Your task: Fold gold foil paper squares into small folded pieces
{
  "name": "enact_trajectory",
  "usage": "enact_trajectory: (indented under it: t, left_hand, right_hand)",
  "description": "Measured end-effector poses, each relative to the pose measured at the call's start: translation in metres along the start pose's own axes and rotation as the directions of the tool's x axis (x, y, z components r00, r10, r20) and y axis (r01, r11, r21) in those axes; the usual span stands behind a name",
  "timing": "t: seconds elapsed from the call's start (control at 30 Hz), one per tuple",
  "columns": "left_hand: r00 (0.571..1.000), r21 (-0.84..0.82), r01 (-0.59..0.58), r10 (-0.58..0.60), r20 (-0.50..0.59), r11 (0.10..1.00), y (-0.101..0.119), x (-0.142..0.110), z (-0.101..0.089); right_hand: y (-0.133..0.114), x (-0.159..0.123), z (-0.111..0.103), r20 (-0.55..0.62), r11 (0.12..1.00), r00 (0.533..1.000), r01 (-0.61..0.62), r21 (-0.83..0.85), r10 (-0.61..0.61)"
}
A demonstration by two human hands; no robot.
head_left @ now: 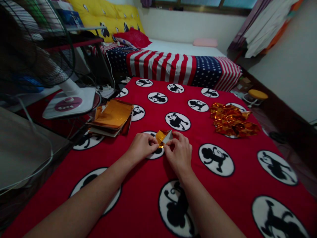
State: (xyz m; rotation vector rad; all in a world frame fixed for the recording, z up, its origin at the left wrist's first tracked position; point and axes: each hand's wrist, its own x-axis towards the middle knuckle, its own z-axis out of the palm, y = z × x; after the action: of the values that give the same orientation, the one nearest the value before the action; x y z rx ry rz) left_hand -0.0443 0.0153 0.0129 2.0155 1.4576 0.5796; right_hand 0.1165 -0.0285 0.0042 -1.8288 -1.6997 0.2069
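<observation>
Between my two hands is a small piece of gold foil paper (161, 136), partly folded, with a pale inner side showing at its right. My left hand (142, 145) pinches its left lower edge between thumb and fingers. On the other side, my right hand (178, 150) grips the paper with thumb and curled fingers. The paper sits just above the red cloth (148, 178) with its round monkey prints. To the left lies a stack of flat gold paper sheets (115, 114). A heap of folded gold foil pieces (231, 120) rests on the cloth at the right.
A fan with a white base (70, 100) stands at the left beside cables. Behind the cloth is a bed with a stars-and-stripes cover (160, 66) and a red pillow (133, 38). A yellow-topped stool (258, 94) is at the far right.
</observation>
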Motion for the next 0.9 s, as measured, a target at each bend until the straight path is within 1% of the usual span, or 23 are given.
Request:
enact_trajectory:
  t: [0.07,0.23,0.4,0.57,0.7,0.9]
  left_hand:
    - [1.0,0.009,0.009,-0.009,0.001,1.0,0.001,0.0,0.0]
    - [0.999,0.076,0.018,-0.015,-0.036,0.997,0.005,-0.001,0.001]
    - [0.999,0.075,0.04,-0.038,-0.035,0.996,0.009,-0.001,0.0]
    - [0.999,0.102,0.034,-0.03,-0.039,0.994,0.01,-0.002,-0.001]
    - [0.999,0.085,0.015,-0.011,-0.044,0.996,0.006,-0.002,0.001]
    - [0.999,0.058,0.03,-0.028,-0.042,0.998,0.004,-0.002,0.002]
  right_hand:
    - [0.0,0.0,0.001,0.002,1.0,1.0,-0.004,-0.006,0.005]
    - [0.001,0.0,0.0,0.015,1.0,1.0,0.004,0.001,-0.004]
    - [0.004,-0.001,0.0,0.005,1.0,1.0,0.004,0.002,-0.004]
    - [0.001,-0.003,0.001,-0.011,1.0,1.0,0.026,-0.001,-0.026]
    - [0.001,-0.002,0.0,0.007,1.0,1.0,0.016,-0.001,-0.016]
    - [0.003,0.0,-0.003,0.015,1.0,1.0,-0.009,0.018,0.009]
